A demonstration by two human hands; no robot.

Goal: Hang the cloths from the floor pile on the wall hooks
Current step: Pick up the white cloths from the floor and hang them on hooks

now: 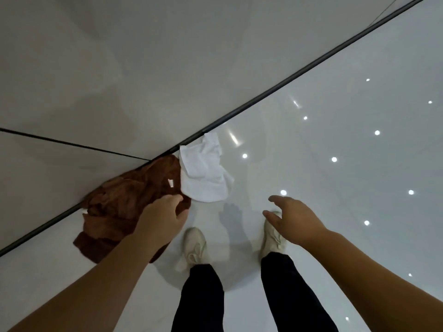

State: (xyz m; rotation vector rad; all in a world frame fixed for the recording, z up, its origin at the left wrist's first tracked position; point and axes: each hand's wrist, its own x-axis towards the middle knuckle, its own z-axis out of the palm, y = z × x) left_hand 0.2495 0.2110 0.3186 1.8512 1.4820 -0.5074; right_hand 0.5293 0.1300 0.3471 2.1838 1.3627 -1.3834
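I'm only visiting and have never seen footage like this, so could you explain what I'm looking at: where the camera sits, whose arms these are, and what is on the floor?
There is no machine here. One wide-angle camera sits on a person's head and looks down, so you see their own arms, dark trousers and pale shoes. The glossy floor mirrors ceiling lights as bright dots. Where it meets the wall, two cloths lie crumpled side by side: a brown cloth and a white cloth. The left hand reaches down to the brown cloth with its fingers at the cloth's edge; whether it grips it yet I cannot tell. The right hand hovers open over the floor, holding nothing. No wall hooks are in view.
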